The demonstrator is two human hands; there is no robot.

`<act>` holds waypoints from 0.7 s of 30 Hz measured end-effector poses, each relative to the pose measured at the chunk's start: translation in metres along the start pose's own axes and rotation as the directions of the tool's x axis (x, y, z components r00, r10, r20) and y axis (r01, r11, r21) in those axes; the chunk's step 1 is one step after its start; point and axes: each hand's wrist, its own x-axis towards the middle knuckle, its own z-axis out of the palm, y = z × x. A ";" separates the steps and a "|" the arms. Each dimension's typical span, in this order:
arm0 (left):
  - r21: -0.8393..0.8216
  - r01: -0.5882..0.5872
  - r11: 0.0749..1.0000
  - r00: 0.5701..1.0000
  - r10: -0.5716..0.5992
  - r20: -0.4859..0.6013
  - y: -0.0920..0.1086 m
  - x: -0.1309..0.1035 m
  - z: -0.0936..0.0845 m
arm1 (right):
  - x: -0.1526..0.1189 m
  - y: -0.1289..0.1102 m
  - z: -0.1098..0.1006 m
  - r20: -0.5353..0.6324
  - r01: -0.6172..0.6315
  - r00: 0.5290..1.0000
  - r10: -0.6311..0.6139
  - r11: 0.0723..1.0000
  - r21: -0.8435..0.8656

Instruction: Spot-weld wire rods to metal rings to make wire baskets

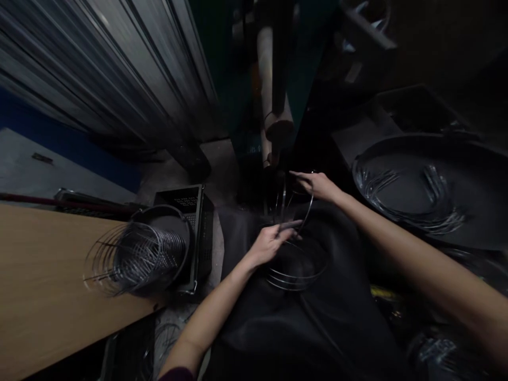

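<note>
A thin metal wire ring (308,210) stands tilted between my two hands, below the machine's cylindrical arms. My left hand (272,242) is closed on its lower part, fingers pointing right. At its upper right, my right hand (319,186) pinches the ring, the index finger stretched toward the machine. More wire rings (296,283) lie loosely on the dark cloth over my lap (273,328), just under my left hand. Dim light and blur hide the fingertips and the ring's far side.
Rising ahead is a machine with a cylindrical arm (279,124). On the left, a round container (186,233) holds many wire rings (137,256) beside a black crate (198,211) and a wooden board (47,275). A dark tray (400,185) with wire bundles is at right.
</note>
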 end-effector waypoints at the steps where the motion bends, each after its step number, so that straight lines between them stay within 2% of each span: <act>1: 0.047 -0.002 0.999 0.997 -0.002 0.077 0.003 0.004 0.005 | -0.002 0.002 -0.001 0.005 0.000 1.000 0.000 1.000 -0.004; 3: 0.099 0.009 0.995 0.982 -0.028 0.189 0.009 0.016 0.009 | -0.008 0.003 -0.004 0.000 -0.037 0.999 0.037 0.999 -0.028; 4: 0.109 0.017 0.994 0.977 -0.040 0.210 0.011 0.022 0.008 | -0.015 0.002 -0.005 -0.013 -0.061 0.998 0.061 0.997 -0.039; 6: 0.152 0.006 0.988 0.985 -0.032 0.168 0.012 0.034 -0.002 | -0.036 0.000 -0.009 -0.012 -0.072 0.997 0.072 0.997 -0.012; 8: 0.253 -0.042 0.966 0.997 0.022 0.080 0.011 0.041 -0.017 | -0.066 -0.004 -0.009 0.077 -0.029 0.997 0.017 0.988 0.149; 9: 0.309 -0.070 0.949 0.997 0.056 0.054 0.010 0.044 -0.023 | -0.082 -0.007 -0.007 0.149 -0.026 0.989 -0.016 0.960 0.277; 11: 0.375 -0.112 0.920 0.993 0.092 0.070 0.010 0.046 -0.028 | -0.108 -0.016 0.001 0.244 -0.115 0.970 -0.014 0.855 0.505; 14: 0.381 -0.110 0.918 0.985 0.049 0.167 0.012 0.047 -0.028 | -0.129 -0.031 0.014 0.261 -0.278 0.957 0.127 0.652 0.705; 17: 0.385 -0.094 0.918 0.978 0.014 0.207 0.017 0.046 -0.032 | -0.134 -0.035 0.015 0.273 -0.343 0.939 0.208 0.535 0.772; 21: 0.412 -0.127 0.902 0.960 0.006 0.281 0.022 0.054 -0.036 | -0.130 -0.039 0.008 0.467 -0.476 0.871 0.152 0.495 0.727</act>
